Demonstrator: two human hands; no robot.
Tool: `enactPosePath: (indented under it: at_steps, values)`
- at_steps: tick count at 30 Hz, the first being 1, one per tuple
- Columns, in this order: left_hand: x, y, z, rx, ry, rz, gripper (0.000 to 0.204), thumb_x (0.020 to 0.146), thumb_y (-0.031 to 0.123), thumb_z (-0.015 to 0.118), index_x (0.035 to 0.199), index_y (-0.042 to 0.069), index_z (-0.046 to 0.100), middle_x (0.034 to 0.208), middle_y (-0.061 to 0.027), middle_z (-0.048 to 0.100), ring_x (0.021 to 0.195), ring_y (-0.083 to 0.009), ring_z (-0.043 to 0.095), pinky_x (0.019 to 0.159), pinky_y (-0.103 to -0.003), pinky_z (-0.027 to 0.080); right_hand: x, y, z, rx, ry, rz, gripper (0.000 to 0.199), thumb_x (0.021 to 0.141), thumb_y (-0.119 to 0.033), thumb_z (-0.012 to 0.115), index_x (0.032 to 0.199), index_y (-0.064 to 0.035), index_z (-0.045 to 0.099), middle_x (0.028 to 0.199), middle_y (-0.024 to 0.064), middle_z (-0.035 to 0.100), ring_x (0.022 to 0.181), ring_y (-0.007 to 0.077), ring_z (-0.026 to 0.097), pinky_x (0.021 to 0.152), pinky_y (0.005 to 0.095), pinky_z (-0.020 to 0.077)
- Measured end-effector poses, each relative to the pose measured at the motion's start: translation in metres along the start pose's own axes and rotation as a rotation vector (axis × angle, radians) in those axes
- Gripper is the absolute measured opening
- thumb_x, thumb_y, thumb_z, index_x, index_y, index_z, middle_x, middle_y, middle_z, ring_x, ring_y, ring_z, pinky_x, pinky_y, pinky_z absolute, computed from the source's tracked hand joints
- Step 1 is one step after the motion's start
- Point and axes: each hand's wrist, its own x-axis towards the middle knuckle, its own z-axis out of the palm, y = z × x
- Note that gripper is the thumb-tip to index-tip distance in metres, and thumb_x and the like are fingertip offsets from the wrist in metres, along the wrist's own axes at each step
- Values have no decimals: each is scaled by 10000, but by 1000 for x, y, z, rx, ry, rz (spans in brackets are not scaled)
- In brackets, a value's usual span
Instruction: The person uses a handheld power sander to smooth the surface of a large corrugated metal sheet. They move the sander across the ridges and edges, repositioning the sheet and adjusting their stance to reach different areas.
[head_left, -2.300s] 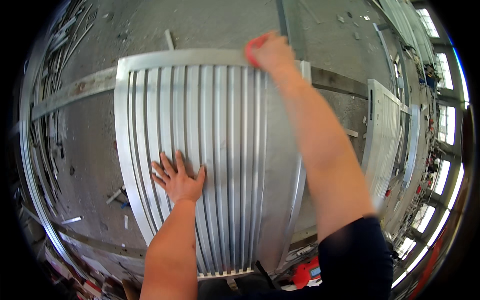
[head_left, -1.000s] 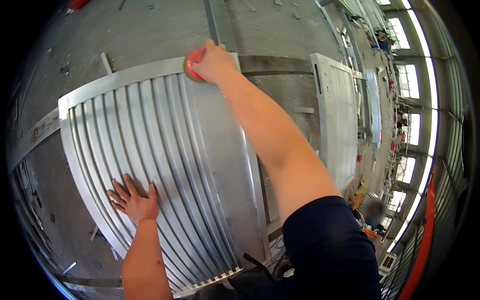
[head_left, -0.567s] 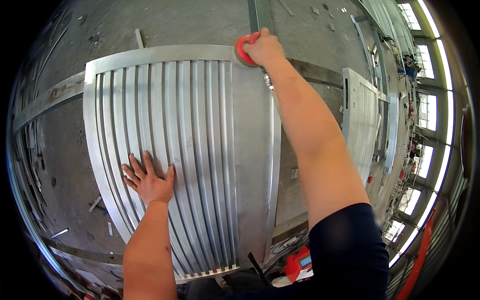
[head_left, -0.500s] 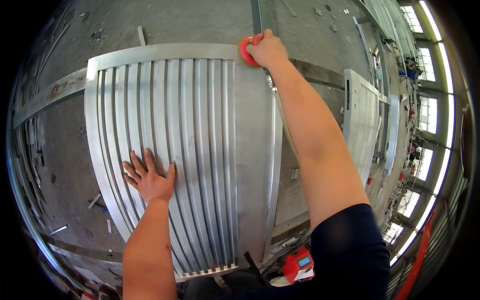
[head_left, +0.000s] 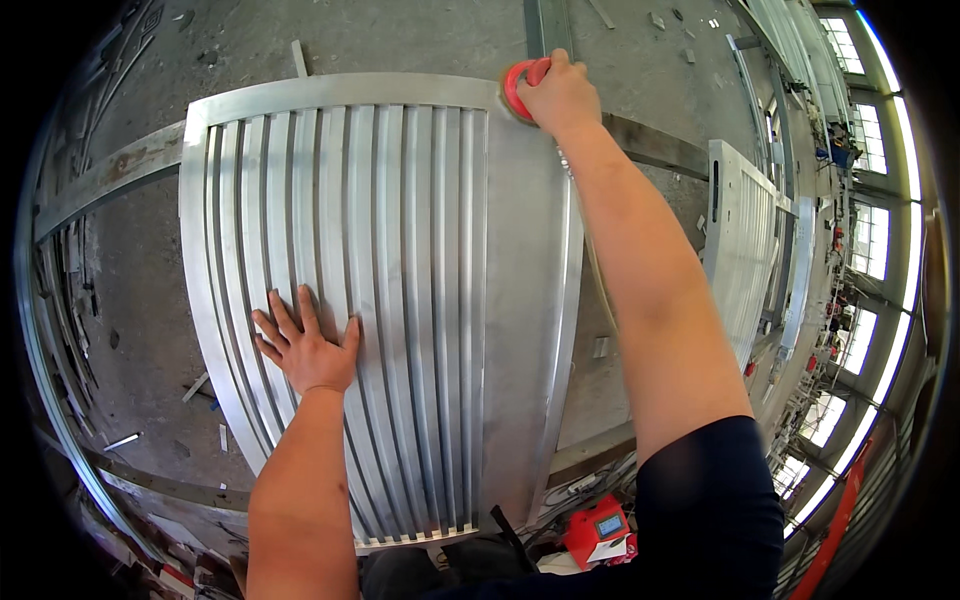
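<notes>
A large slatted metal panel lies in front of me, silvery, with upright slats on its left and a wide flat strip down its right. My left hand rests flat on the slats, fingers spread. At the far right corner my right hand is wrapped round a red air sander with a round pad, pressed to the panel's top. Its pad is partly hidden by my fingers. A hose trails from the sander back under my right forearm.
Metal beams run under the panel. Another slatted panel stands to the right. A red machine with a small screen sits near my right side. Scraps lie on the concrete floor; windows line the far right.
The view has shifted slightly, so the panel and both hands appear a little higher and further right. The right hand still holds the sander at the far corner; the left stays on the slats.
</notes>
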Motion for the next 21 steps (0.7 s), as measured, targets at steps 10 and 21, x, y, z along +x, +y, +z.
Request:
enactPosePath:
  at_steps: [10, 21]
  values:
    - [0, -4, 9, -4, 14, -3, 942, 827, 684, 627, 1608, 280, 286, 1697, -115, 70, 1551, -432, -52, 1224, -621, 17, -12, -5, 6, -54, 4, -94, 612, 865, -410, 701, 1315, -61, 477, 1254, 219, 544, 1048, 420, 682, 865, 460, 586]
    - [-1, -3, 3, 20, 10, -6, 926, 858, 622, 646, 1615, 249, 263, 1693, -125, 77, 1553, -422, -30, 1234, -602, 55, -19, -14, 15, -59, 25, -208, 604, 869, -414, 688, 1301, -44, 484, 1217, 233, 549, 1021, 427, 687, 869, 465, 582]
